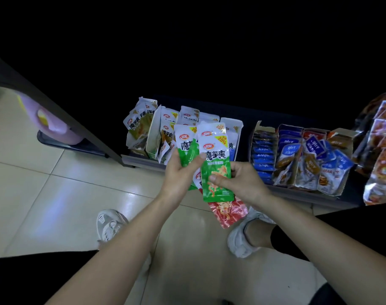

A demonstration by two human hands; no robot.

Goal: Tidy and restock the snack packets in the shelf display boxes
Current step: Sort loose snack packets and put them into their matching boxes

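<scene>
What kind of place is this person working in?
Probably a small shop: a low shelf carries torn-open display boxes crammed with snack packets, more bagged snacks sit at the right, and the floor is tiled.

Low dark shelf, white display boxes at left — blue-packet boxes to their right, glossy bags beyond

On the shelf the left display boxes stand side by side, with the right display boxes apart to their right. Before the left ones, the left hand and, just right of it, the right hand grip the held packets, above 2 shoes.
</scene>
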